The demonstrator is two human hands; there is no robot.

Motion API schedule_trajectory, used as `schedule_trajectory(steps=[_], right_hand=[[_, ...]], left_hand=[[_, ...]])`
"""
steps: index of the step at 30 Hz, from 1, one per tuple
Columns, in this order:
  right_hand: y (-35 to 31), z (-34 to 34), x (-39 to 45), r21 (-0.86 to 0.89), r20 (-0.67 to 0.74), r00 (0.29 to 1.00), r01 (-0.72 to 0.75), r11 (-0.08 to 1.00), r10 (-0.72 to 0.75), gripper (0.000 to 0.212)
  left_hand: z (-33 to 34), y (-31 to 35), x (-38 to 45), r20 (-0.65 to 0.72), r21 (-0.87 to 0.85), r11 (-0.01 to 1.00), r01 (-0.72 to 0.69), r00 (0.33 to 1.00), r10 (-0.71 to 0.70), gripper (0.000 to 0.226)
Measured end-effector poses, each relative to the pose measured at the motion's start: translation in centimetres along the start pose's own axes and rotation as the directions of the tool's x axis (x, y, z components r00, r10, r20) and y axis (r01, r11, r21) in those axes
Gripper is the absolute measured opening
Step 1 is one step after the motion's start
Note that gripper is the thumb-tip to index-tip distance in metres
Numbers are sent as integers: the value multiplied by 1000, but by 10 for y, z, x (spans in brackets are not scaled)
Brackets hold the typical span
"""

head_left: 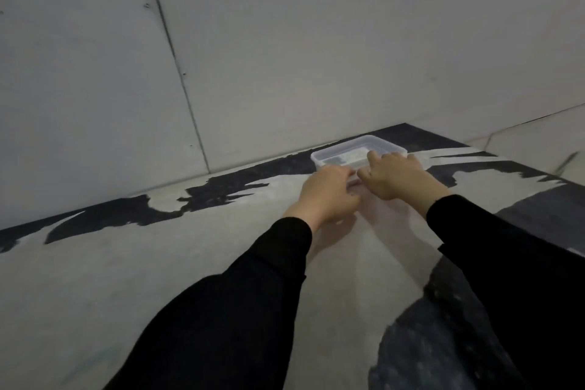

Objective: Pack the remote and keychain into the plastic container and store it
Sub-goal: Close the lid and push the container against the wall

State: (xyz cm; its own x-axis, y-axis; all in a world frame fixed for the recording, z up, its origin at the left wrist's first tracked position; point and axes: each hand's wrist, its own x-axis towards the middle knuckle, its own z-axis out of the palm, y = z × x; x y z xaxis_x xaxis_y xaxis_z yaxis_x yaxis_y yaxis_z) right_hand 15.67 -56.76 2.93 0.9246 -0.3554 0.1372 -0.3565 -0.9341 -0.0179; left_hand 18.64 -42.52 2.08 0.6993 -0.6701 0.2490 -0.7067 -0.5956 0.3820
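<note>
Apparently both hands, the left hand point(327, 193) and the right hand point(399, 175), are gripping the near rim of the lidded plastic container point(357, 152) and storing it toward the shelf's point(190, 263) far right corner, so the next move is probably only letting go.

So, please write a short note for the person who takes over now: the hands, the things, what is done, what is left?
Left hand: on the near edge of the plastic container, fingers curled on it.
Right hand: also on the near edge, fingers over the rim.
The container sits far back on the light shelf surface, near the wall. A dark item shows through it; which one, I cannot tell. Whether a lid is on is unclear.
Done: the container is apparently placed in storage.
Left: let go and withdraw both hands.
</note>
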Motion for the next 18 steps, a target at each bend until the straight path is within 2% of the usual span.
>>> schedule_trajectory(steps=[7,11,14,16,18], right_hand=[[29,6,65,-171,36,998,-37,985,43,38],[41,11,91,-218,27,996,-73,973,81,44],[43,21,102,-411,-61,997,-73,909,53,50],[45,26,105,-409,-72,996,-76,909,51,51],[47,29,104,-302,-59,996,-84,950,69,54]], left_hand=[[22,5,83,16,61,997,-41,999,40,15],[33,6,108,5,81,994,-80,997,80,19],[39,9,124,-1,115,989,-96,995,97,30],[42,10,127,10,121,987,-105,994,105,34],[39,8,127,70,130,984,-125,991,117,43]])
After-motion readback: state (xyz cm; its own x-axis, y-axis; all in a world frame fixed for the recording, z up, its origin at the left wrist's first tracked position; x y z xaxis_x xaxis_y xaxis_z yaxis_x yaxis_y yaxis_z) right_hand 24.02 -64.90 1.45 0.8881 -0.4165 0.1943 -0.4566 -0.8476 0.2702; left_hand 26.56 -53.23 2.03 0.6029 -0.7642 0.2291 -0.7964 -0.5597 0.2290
